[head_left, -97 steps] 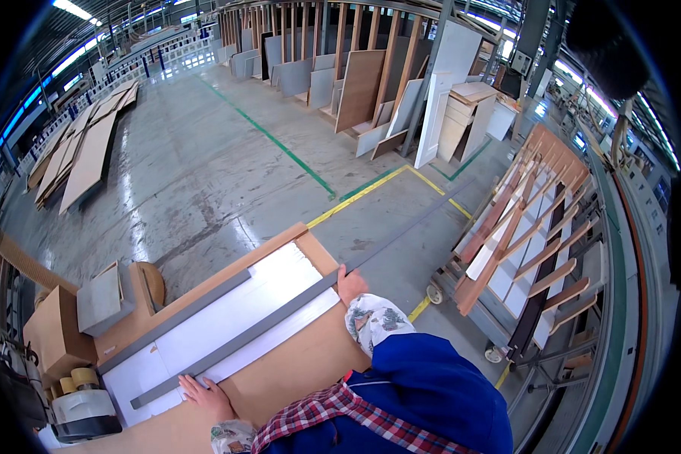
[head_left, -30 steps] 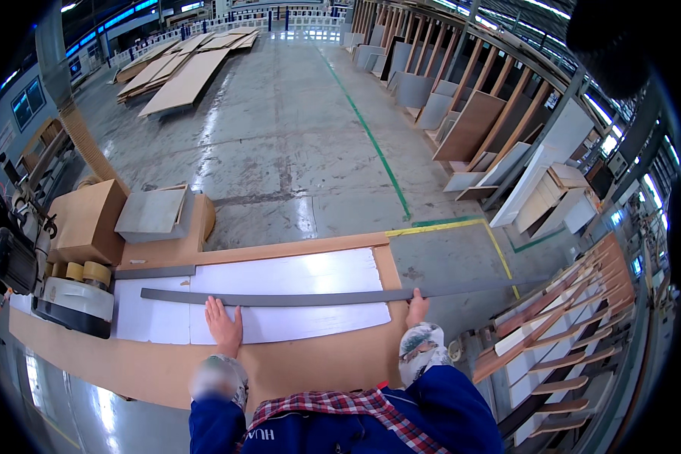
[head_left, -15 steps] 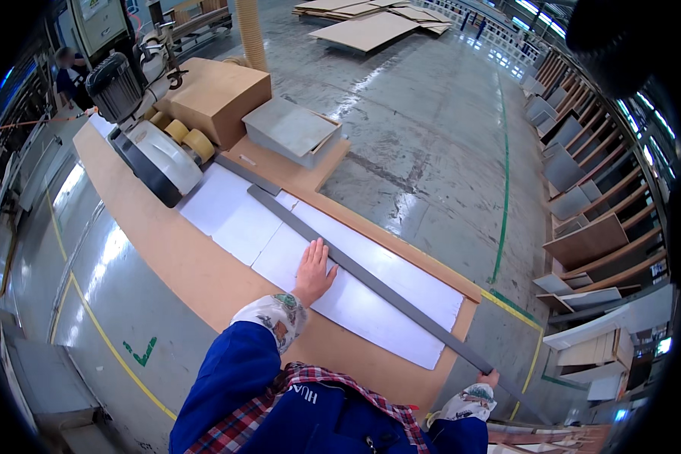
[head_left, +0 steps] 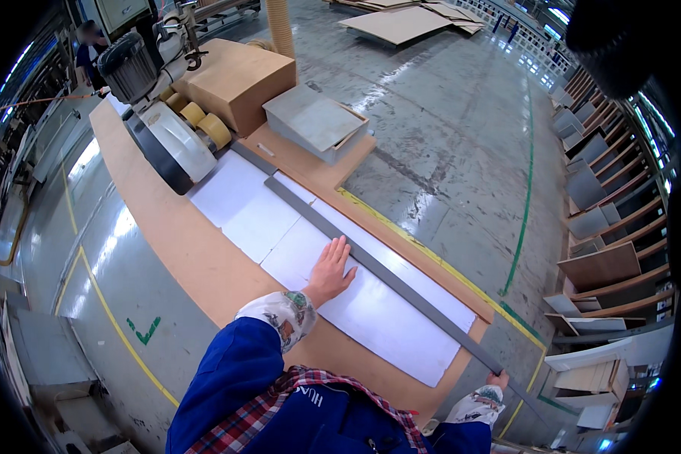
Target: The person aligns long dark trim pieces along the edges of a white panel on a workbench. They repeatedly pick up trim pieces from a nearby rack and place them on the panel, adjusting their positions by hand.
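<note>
A long flat grey strip (head_left: 405,288) lies diagonally over the white sheets on the wooden worktop (head_left: 163,242). My left hand (head_left: 331,271) rests flat, its fingers stretched out and fingertips touching the strip's near edge. At the right end, beyond the worktop, my right hand (head_left: 497,380) is closed around the strip; part of its grip is hidden. The strip's far end lies beside another grey strip (head_left: 254,158) that runs toward the rollers. A power feeder (head_left: 166,144) with a grey motor and yellow rollers stands over the far part of the worktop.
A wooden box (head_left: 242,79) and a shallow grey tray (head_left: 314,121) stand behind the feeder's outlet. A wooden guide rail (head_left: 424,253) borders the white sheets. Racks of panels (head_left: 601,265) line the right side. Another person (head_left: 89,57) is at the far left.
The whole view has shifted, moving the scene slightly right. Both hands keep their places on the strip; the strip's far end looks slightly nearer the other strip.
</note>
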`<act>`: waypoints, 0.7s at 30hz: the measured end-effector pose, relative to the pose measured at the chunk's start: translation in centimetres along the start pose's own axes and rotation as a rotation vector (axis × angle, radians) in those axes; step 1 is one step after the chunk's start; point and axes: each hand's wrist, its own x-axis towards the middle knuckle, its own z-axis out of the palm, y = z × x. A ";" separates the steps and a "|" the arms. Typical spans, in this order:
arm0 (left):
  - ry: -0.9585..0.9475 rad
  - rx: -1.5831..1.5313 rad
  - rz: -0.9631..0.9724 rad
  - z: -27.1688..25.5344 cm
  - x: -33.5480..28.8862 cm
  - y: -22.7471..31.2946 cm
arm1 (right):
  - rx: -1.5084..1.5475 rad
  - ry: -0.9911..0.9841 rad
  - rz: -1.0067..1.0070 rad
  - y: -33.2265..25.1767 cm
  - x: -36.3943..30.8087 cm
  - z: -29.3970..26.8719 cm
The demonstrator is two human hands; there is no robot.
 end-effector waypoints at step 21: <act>0.243 0.099 -0.208 -0.9 6.7 -4.7 | 1.730 -0.031 0.627 -18.0 2.7 -4.2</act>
